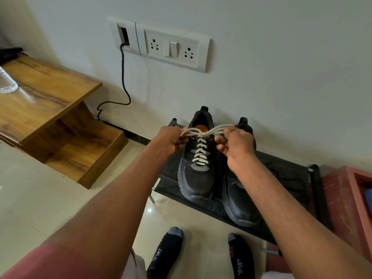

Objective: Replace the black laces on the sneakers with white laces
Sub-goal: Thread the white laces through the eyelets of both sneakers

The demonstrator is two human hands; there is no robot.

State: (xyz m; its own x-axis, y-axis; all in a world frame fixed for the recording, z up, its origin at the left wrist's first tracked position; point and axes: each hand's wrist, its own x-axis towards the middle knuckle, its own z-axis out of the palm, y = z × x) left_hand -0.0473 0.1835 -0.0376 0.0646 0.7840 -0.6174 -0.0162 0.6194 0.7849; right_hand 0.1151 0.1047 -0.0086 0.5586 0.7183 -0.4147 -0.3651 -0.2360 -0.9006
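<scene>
Item 1: pair of black sneakers, mesh uppers with smooth moulded toe caps, standing side by side on a low black fabric rack with thin metal legs, heels toward the wall. The left sneaker carries a white lace, woven and flat-looking, crossed in a ladder of X shapes up the tongue. The right sneaker is largely hidden by a forearm; its lacing cannot be told.

Item 2: left hand, fingers curled and clamped on the lace end at the collar, strand drawn sideways.

Item 3: right hand, fingers pinched on the opposite lace end, drawn the other way; the 2 strands cross above the tongue.

Item 4: wood-grain shelf unit, glossy, angular, to the left.

Item 5: white wall socket plate with 2 sockets, 1 switch, and a dark cable hanging.

Item 6: 2 dark socks on glossy pale floor tiles.
</scene>
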